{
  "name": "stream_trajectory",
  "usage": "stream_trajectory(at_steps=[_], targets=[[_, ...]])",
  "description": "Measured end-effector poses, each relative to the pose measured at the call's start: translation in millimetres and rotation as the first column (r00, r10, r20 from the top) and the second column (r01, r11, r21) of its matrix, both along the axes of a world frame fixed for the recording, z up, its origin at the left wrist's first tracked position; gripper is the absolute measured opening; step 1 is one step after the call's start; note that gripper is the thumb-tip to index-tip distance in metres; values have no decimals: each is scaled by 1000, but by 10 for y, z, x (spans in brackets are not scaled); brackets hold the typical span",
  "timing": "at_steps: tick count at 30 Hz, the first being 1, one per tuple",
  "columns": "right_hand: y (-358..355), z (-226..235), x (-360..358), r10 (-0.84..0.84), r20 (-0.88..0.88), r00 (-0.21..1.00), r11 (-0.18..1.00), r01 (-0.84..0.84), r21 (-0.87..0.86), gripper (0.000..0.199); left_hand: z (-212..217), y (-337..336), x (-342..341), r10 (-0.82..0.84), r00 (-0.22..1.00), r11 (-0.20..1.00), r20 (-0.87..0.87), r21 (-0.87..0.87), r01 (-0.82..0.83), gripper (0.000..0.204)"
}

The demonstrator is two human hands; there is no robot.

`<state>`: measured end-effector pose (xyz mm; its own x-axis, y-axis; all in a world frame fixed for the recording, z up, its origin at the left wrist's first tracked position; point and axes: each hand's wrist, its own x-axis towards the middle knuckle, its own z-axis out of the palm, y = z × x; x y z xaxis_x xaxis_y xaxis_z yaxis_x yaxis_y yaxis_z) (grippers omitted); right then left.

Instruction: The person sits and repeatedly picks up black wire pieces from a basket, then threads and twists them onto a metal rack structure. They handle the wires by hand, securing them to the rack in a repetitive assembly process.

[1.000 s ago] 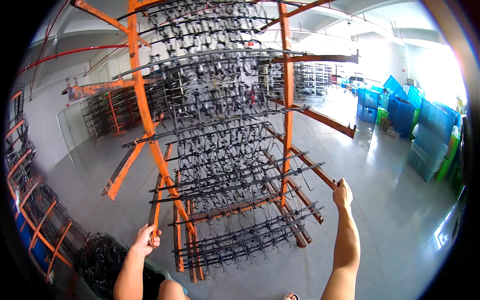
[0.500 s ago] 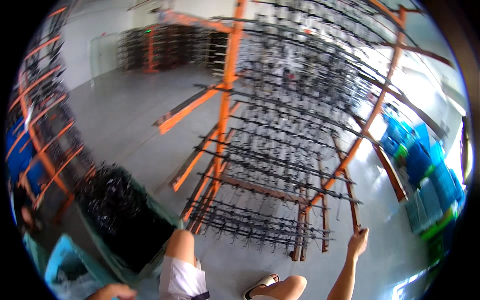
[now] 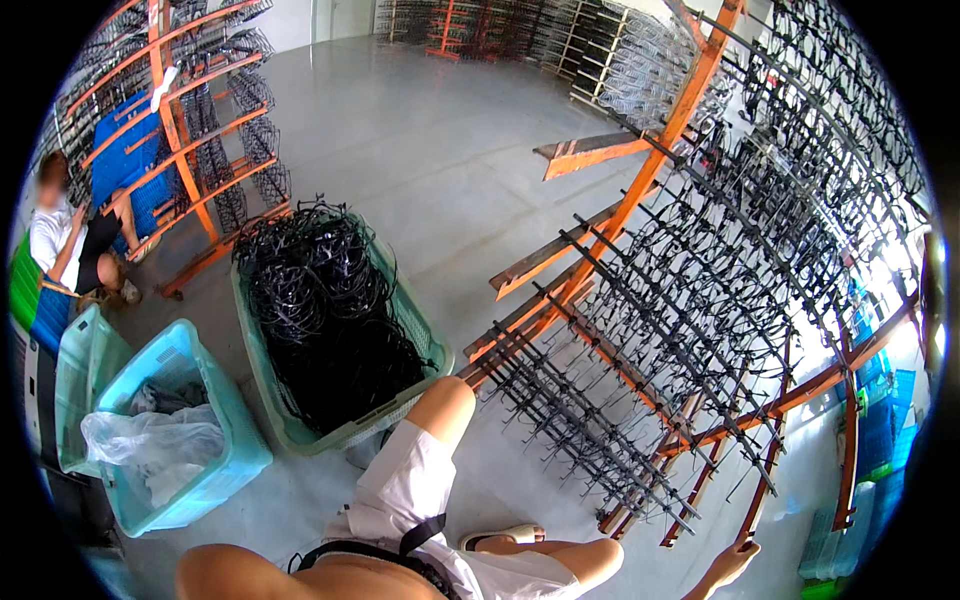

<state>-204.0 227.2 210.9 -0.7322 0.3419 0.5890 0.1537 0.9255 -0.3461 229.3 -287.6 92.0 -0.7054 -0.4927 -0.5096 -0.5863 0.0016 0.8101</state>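
My right hand point(image 3: 733, 565) is low at the right, fingers closed round the end of a brown-orange support bar point(image 3: 765, 490) low on a tall rack. The rack's orange post point(image 3: 650, 180) leans across the view. Rows of dark rods point(image 3: 700, 350) with many small black hooks hang across it. My bent left arm point(image 3: 240, 575) comes in at the bottom edge, but its hand is not visible. In front of my knee stands a green basket point(image 3: 285, 425) piled with a tangle of thin black glossy parts point(image 3: 310, 270).
A turquoise basket point(image 3: 235, 450) with a clear plastic bag point(image 3: 160, 445) stands at the left. Behind it a person point(image 3: 70, 240) sits beside another orange rack point(image 3: 175, 120). More racks point(image 3: 480, 30) line the back. Blue crates point(image 3: 885, 430) stack at the far right.
My view has swung left, so the baskets and the seated person show more fully. My left hand has left the view; my right hand stays at the rack's bar end.
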Motion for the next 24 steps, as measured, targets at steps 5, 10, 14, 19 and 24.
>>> stream_trajectory(at_steps=[5,10,14,19,24], targets=[[-49,21,-20,-11,31,999,999,12,-39,37,58,-6,-68,-9,1000,1000,12,-1,9,32],[-317,151,46,-76,51,996,996,78,-44,36,39,-106,-120,-14,1000,1000,26,-24,14,31],[-241,111,17,-56,41,998,998,57,-14,35,35,-139,-145,-31,999,999,39,-37,32,31],[-132,51,7,-61,82,995,998,63,-16,36,30,-169,-81,-52,997,998,51,-44,54,31],[-161,70,53,-40,60,997,999,40,-2,39,12,-219,-70,-80,995,995,59,-54,83,32]])
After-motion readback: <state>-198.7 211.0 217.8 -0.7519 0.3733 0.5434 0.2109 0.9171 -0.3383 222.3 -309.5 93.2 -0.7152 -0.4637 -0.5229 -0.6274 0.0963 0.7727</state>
